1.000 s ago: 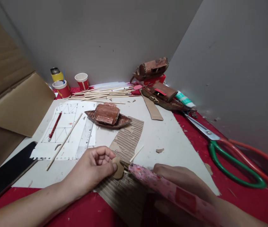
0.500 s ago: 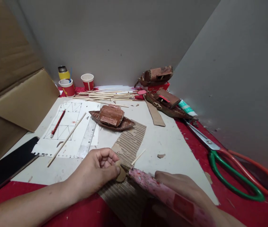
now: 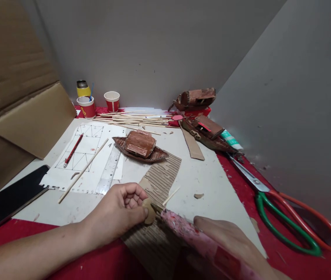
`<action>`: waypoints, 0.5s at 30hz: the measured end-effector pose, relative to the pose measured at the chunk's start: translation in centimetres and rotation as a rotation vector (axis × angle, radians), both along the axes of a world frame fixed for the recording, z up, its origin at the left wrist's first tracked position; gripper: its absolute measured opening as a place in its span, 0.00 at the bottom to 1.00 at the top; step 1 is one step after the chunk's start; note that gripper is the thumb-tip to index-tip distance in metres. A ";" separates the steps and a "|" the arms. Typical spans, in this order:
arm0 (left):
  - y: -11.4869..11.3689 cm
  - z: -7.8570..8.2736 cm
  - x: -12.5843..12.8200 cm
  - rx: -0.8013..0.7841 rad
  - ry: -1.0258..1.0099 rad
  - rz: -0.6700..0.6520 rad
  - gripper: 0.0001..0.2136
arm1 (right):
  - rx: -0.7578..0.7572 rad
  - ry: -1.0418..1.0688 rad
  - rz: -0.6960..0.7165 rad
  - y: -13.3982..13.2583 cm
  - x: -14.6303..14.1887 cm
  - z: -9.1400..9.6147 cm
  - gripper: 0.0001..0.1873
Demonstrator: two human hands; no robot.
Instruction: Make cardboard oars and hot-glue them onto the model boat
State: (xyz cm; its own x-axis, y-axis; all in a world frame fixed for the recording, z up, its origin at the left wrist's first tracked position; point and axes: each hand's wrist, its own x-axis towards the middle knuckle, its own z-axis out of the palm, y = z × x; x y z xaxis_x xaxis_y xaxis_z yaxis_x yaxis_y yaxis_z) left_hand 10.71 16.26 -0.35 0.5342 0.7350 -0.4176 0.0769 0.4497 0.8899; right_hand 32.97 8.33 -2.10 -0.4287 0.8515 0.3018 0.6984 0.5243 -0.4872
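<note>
My left hand pinches a small rounded piece of brown cardboard between thumb and fingers. In my right hand is a pink, blotched hot glue gun, its metal nozzle pointing left at the cardboard piece. The tip is at the piece's upper right edge; whether it touches I cannot tell. Beneath both hands lies a strip of corrugated cardboard. A brown model boat with a curved roof sits just beyond, partly on that strip. The trigger side of the glue gun is hidden.
Large scissors with green and red handles lie on the right. Two more model boats stand at the back right. Thin wooden sticks, paper cups, a drawn sheet, a ruler and a phone lie around.
The view has shifted slightly. The glue gun's nozzle stays close to the cardboard piece, now showing more clearly over its upper right edge. Both hands keep their grip.
</note>
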 end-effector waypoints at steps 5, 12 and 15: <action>-0.1 0.0 -0.1 0.007 -0.001 -0.010 0.09 | -0.040 -0.104 -0.040 -0.2 -0.4 0.7 0.09; 0.0 0.2 0.0 0.039 0.027 0.006 0.10 | -0.065 0.015 -0.051 -0.3 -0.5 1.2 0.11; 0.0 0.2 0.0 0.030 0.029 0.003 0.10 | -0.124 0.059 -0.041 -0.1 -0.6 1.4 0.10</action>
